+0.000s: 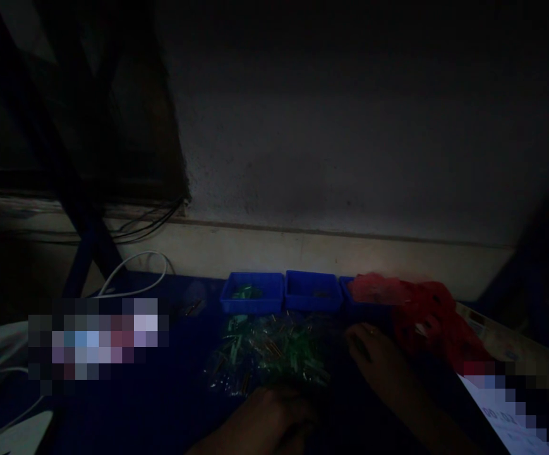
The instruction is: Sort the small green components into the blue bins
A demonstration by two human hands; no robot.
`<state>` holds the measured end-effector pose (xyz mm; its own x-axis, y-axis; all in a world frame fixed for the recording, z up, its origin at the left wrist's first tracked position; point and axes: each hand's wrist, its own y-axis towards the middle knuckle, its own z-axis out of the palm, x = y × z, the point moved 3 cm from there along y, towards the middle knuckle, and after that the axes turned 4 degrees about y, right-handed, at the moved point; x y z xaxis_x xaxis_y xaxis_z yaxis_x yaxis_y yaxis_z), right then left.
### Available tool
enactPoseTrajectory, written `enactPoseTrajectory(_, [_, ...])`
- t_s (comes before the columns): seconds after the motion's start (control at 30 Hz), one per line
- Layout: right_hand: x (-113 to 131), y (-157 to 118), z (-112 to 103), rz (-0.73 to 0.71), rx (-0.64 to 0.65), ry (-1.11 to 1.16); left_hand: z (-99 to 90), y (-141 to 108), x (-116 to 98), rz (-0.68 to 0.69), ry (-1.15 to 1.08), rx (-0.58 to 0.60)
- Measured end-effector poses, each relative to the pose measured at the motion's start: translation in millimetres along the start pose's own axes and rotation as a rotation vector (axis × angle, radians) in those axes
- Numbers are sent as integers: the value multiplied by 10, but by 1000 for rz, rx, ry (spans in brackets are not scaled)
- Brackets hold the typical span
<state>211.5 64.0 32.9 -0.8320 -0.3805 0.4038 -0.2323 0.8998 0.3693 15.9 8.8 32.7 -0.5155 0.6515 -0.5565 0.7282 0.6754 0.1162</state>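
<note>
Low at the front edge, my left hand (274, 414) has its fingers bent inward, just below a pile of clear plastic packets (278, 347). The packets hold green pieces and thin brownish ones. To the right of the pile, my right hand (371, 351) is curled on the dark blue surface. Its thumb and fingers draw together at the left, with a dark gap inside the curl. Deep shadow hides whatever is between the fingers of both hands.
Behind the pile stand a left blue bin (253, 306) with greenish contents, a middle blue bin (312, 303) and a third partly under red crumpled material (426, 316). A white cable (165, 268) loops at left. A lit screen (501, 414) is at lower right.
</note>
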Motion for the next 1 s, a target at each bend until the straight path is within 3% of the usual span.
enactPoseTrajectory(0.17, [147, -83, -82, 22, -6, 146, 49, -4, 93, -96, -152, -51])
enactPoseTrajectory(0.37, [536, -294, 75, 152, 287, 657, 30, -7, 93, -247, -501, -138])
enactPoseTrajectory(0.5, [633, -341, 146, 218, 357, 868, 58, -2, 121, -258, -586, -141])
enactPoseTrajectory(0.77, [551, -301, 155, 272, 342, 964, -8, 4, 130, -316, -685, -179])
enactPoseTrajectory(1.0, [542, -313, 183, 308, 479, 923, 12, 6, 162, -357, -687, -216])
